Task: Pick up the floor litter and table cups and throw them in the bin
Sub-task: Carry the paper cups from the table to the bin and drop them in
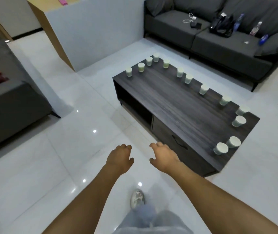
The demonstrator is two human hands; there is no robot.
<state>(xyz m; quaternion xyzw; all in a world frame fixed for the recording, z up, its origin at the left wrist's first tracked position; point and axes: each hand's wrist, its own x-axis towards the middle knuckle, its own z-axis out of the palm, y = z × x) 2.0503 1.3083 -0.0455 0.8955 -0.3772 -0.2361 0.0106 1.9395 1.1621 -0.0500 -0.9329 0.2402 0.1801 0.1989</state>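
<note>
**Op:** Both arms out in front of me, bare forearms. Left hand (120,157) hangs over the glossy white floor tiles (42,166), fingers loosely curled, holding nothing. Right hand (164,157) same deal: relaxed curl, thumb apart, nothing in it, hovering near the table's front corner, not touching.

**Sup:** Cups?

**Op:** All on the coffee table (177,105), a low rectangular block w/ dark grey wood-grain top, open shelf on the left of its front side, drawer w/ a dark handle beside that. Paper cups, small tapered cylinders, white rims, pale greenish walls, all upright. They run along the table's edges. Far-left end: a row starting at the first cup (128,71), up to the corner cup (156,57). Then spaced along the far long edge, e.g. mid cup (203,89). Right end: a pair at the near corner, nearest cup (220,148) just beside its neighbour (233,142). Middle of the top is bare grain.

**Sup:** Floor litter, bin?

**Op:** Can't make out either in this view. Tiles are shiny, w/ bright light spots.

**Sup:** Rest?

**Op:** Dark grey fabric sofa (219,48) behind the table, soft cushions; black bag (221,26), white cable (189,18), plastic bottles (255,28) on it. White partition w/ tan wood side (91,31) far left. My white sneaker (136,198) and grey trouser legs below.
</note>
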